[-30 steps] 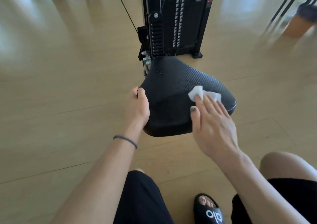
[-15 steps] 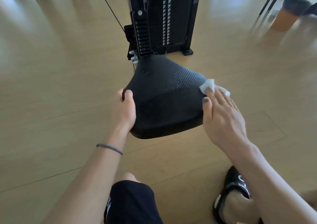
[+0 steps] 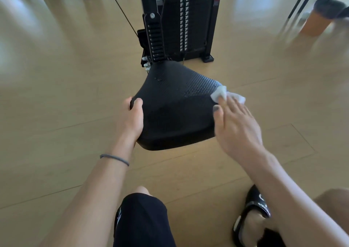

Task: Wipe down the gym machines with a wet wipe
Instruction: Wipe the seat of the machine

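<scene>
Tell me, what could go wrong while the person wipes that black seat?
The wet wipe sits at the far right edge of the black seat under the straight fingers of the right hand, so it could slide off onto the wooden floor. The left hand grips the seat's left edge; if that grip slips on the damp surface, the seat might shift.

Left wrist: one thin grey band [image 3: 114,159]. Arms bare. Thumbnail [image 3: 216,108] painted dark. Legs: black shorts [image 3: 140,221]. Foot: black slide sandal [image 3: 254,208] with white strap lettering.
</scene>
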### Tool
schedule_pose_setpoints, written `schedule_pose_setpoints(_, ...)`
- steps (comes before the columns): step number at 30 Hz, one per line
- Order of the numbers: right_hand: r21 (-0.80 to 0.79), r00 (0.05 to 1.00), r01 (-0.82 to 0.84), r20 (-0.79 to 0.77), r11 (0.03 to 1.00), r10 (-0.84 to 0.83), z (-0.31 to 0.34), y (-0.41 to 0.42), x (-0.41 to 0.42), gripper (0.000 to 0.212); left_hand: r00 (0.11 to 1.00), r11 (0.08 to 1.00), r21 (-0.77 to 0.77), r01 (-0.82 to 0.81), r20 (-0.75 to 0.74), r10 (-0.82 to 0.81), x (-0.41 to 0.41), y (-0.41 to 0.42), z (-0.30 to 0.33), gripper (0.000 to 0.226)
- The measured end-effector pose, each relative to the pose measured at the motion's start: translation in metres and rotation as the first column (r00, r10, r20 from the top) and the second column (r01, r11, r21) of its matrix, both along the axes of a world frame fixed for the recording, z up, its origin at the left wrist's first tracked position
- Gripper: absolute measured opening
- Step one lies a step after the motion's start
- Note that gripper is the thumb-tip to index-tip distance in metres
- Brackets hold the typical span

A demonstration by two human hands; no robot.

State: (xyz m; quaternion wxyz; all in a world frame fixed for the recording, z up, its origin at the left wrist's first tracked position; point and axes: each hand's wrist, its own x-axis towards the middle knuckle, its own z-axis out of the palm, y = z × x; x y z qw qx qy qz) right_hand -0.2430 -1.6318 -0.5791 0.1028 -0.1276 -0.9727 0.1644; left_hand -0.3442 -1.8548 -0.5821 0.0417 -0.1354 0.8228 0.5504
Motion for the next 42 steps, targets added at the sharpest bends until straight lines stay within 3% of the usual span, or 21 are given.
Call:
schedule_pose_setpoints(2, 0.000, 0.996, 0.076, 0.050, 0.997, -0.076, -0.004, -0.001, -0.007, 0.085, 1.000, 1.000, -0.018, -0.011, -0.007, 0.011, 0.000, 0.000, -0.001, 0.030)
schedule_pose_setpoints(4, 0.070, 0.998, 0.051, 0.033, 0.996, -0.053, -0.005, -0.039, -0.003, 0.088, 1.000, 1.000, -0.008, -0.023, -0.010, 0.023, 0.000, 0.000, -0.001, 0.029)
schedule_pose_setpoints(8, 0.051, 0.949, -0.299, -0.087, 0.953, 0.303, 0.004, -0.129, 0.026, 0.060, 0.998, 0.999, 0.005, -0.048, -0.037, 0.049, -0.003, 0.000, -0.002, 0.029)
schedule_pose_setpoints(11, 0.035, 0.877, -0.468, -0.105, 0.883, 0.469, 0.009, -0.117, 0.028, 0.052, 0.998, 0.998, 0.013, -0.060, -0.028, 0.060, -0.004, -0.001, -0.004, 0.026)
schedule_pose_setpoints(15, 0.065, 0.987, -0.129, -0.089, 0.990, 0.135, 0.004, -0.050, 0.017, 0.053, 0.998, 0.998, 0.008, -0.059, 0.008, 0.059, -0.003, -0.001, -0.003, 0.040)
schedule_pose_setpoints(17, 0.093, 0.992, -0.099, -0.069, 0.991, 0.106, 0.001, -0.068, 0.018, 0.059, 0.997, 0.998, 0.006, -0.069, 0.015, 0.069, -0.002, 0.000, -0.002, 0.040)
schedule_pose_setpoints(20, 0.058, 0.899, -0.415, -0.130, 0.908, 0.419, -0.005, -0.128, 0.035, 0.055, 0.995, 0.995, 0.006, -0.097, 0.008, 0.096, -0.004, 0.001, 0.000, 0.036)
schedule_pose_setpoints(23, 0.034, 0.817, -0.563, -0.124, 0.826, 0.563, 0.001, -0.119, 0.038, 0.049, 0.995, 0.996, 0.002, -0.095, 0.028, 0.095, -0.005, -0.001, -0.001, 0.047)
schedule_pose_setpoints(26, -0.003, 0.916, -0.375, -0.158, 0.927, 0.370, -0.002, -0.061, 0.026, 0.040, 0.999, 0.999, -0.013, -0.039, 0.029, 0.039, 0.000, -0.001, -0.002, 0.052)
schedule_pose_setpoints(29, 0.049, 0.985, -0.103, -0.130, 0.993, 0.109, -0.002, -0.040, 0.020, 0.052, 0.997, 0.997, 0.016, -0.072, 0.022, 0.072, 0.001, 0.000, -0.002, 0.050)
schedule_pose_setpoints(31, 0.020, 0.966, -0.217, -0.142, 0.976, 0.218, -0.002, -0.073, 0.028, 0.051, 0.997, 0.997, 0.006, -0.082, 0.004, 0.082, 0.000, 0.000, -0.003, 0.045)
schedule_pose_setpoints(33, -0.025, 0.879, -0.460, -0.156, 0.888, 0.451, -0.002, -0.108, 0.044, 0.049, 0.997, 0.996, -0.046, -0.074, -0.025, 0.073, -0.001, 0.000, -0.003, 0.038)
schedule_pose_setpoints(35, -0.026, 0.808, -0.581, -0.139, 0.814, 0.572, 0.004, -0.104, 0.049, 0.049, 0.998, 0.994, -0.083, -0.066, -0.029, 0.064, -0.002, 0.000, -0.002, 0.033)
schedule_pose_setpoints(39, -0.049, 0.919, -0.384, -0.115, 0.922, 0.376, 0.014, -0.029, 0.032, 0.042, 1.000, 0.981, -0.193, 0.021, 0.006, -0.020, 0.005, 0.003, 0.007, 0.036)
schedule_pose_setpoints(40, -0.043, 0.940, -0.332, -0.095, 0.942, 0.327, 0.014, -0.016, 0.031, 0.044, 0.998, 0.947, -0.317, 0.060, 0.008, -0.060, 0.008, 0.003, 0.010, 0.043)
schedule_pose_setpoints(42, -0.005, 0.955, -0.295, -0.020, 0.955, 0.295, 0.012, -0.013, 0.032, 0.054, 0.986, 0.792, -0.606, 0.078, -0.073, -0.153, 0.014, 0.007, 0.017, 0.059)
